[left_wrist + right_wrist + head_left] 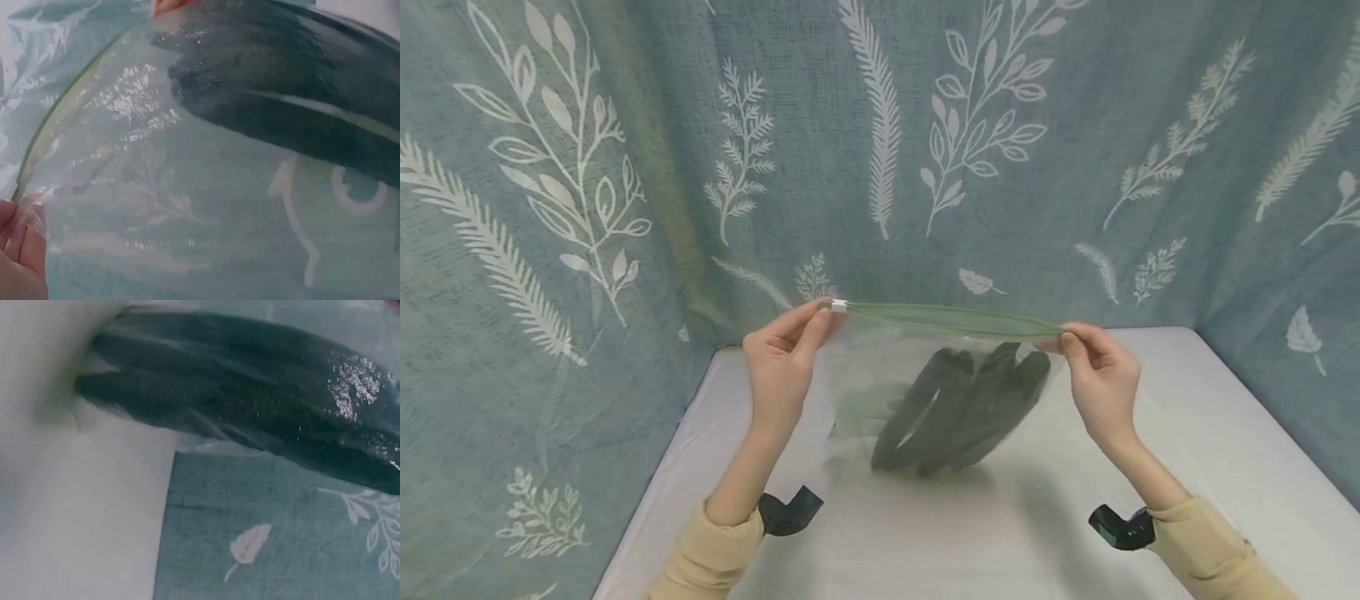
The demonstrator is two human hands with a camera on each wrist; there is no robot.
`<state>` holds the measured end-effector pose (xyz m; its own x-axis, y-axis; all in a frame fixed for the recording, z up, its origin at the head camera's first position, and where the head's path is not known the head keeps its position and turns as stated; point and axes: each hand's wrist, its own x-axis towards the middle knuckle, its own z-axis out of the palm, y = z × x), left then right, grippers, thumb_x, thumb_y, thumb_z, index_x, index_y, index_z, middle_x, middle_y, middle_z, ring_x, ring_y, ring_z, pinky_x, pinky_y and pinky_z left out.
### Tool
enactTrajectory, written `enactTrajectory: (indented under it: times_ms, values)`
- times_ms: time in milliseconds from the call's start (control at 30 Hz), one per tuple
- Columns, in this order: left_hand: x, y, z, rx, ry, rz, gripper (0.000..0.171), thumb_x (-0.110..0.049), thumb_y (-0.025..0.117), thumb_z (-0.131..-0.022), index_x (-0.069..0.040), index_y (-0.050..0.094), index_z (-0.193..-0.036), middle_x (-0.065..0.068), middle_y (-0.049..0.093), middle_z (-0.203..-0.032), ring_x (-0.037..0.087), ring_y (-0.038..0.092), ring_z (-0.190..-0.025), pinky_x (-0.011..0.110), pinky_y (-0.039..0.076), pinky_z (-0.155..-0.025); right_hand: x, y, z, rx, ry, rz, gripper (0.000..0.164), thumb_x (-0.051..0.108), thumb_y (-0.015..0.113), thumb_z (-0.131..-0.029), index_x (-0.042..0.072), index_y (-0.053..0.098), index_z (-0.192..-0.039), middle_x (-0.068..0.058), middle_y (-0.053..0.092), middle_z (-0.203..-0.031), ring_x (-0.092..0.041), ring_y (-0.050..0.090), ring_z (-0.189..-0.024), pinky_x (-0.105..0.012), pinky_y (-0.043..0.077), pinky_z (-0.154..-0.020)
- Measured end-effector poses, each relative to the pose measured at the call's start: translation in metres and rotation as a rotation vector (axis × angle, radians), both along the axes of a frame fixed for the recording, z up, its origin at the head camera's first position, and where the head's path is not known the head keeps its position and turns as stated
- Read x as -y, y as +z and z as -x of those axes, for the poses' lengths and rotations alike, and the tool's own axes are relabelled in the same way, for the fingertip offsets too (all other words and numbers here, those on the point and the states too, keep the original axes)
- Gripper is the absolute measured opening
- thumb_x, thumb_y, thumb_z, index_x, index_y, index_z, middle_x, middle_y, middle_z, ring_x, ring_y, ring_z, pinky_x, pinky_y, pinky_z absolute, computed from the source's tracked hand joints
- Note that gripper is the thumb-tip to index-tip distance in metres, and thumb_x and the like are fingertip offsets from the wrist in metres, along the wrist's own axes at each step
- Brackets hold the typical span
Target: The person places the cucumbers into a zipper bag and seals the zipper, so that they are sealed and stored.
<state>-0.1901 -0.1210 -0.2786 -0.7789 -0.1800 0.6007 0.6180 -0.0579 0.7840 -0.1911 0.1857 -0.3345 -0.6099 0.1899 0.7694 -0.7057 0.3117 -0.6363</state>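
Observation:
A clear zip bag with a green-edged mouth hangs stretched between both hands above the white table. Several dark green cucumbers lie slanted inside it, toward its right side; they fill much of the right wrist view. My left hand pinches the mouth's left end, right at a white slider. At the opposite end, my right hand pinches the corner between thumb and fingers. Between the hands, the two green strips stand slightly apart.
The white table stretches under the bag. Blue-green curtains with white leaf prints stand behind it and on both sides. Dark wrist-worn devices sit by the yellow sleeves.

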Motion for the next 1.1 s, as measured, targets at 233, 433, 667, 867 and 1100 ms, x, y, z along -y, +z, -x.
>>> enactTrajectory:
  times_ms: [233,433,667,867,1100]
  values:
    - [-0.011,0.002,-0.001,0.021,0.022,-0.034,0.022,0.001,0.062,-0.088,0.014,0.065,-0.105,-0.014,0.073,-0.081,0.004,0.071,-0.077,0.025,0.057,-0.075,0.002,0.004,-0.006,0.091,-0.142,-0.013,0.021,0.000,0.058,-0.091,-0.006,0.065,-0.110,0.010,0.070,-0.099,0.001,0.066,-0.091,-0.009,0.046,-0.077]
    - [-0.025,0.007,0.001,0.128,0.055,-0.123,0.022,-0.001,0.062,-0.089,0.011,0.066,-0.108,0.002,0.075,-0.086,0.008,0.072,-0.077,0.025,0.057,-0.075,0.048,0.035,-0.006,-0.145,-0.318,-0.157,0.026,-0.004,0.061,-0.085,-0.003,0.066,-0.111,-0.021,0.067,-0.112,-0.032,0.060,-0.113,-0.041,0.045,-0.100]
    - [-0.040,0.011,0.011,0.204,0.058,-0.180,0.022,-0.001,0.061,-0.089,0.012,0.065,-0.107,0.010,0.075,-0.086,0.007,0.071,-0.075,0.024,0.056,-0.075,0.123,0.084,0.007,-0.079,0.035,-0.491,0.037,0.016,0.064,-0.091,0.001,0.060,-0.124,-0.015,0.063,-0.126,-0.028,0.056,-0.121,-0.041,0.045,-0.101]
    - [-0.041,0.010,0.014,0.174,0.043,-0.105,0.022,-0.002,0.062,-0.089,0.010,0.066,-0.107,0.023,0.070,-0.098,0.005,0.071,-0.080,0.025,0.056,-0.077,0.140,0.095,0.029,0.190,0.196,-0.526,0.031,0.023,0.060,-0.093,0.004,0.067,-0.116,-0.012,0.070,-0.112,-0.021,0.069,-0.095,-0.031,0.055,-0.081]
    - [-0.036,0.009,0.017,0.094,0.069,0.000,0.018,-0.002,0.065,-0.087,0.009,0.069,-0.101,0.025,0.071,-0.093,0.003,0.070,-0.074,0.024,0.057,-0.072,0.139,0.094,0.037,0.195,0.169,-0.478,0.022,0.019,0.064,-0.091,0.003,0.074,-0.100,-0.012,0.075,-0.090,-0.017,0.065,-0.058,-0.022,0.050,-0.057]
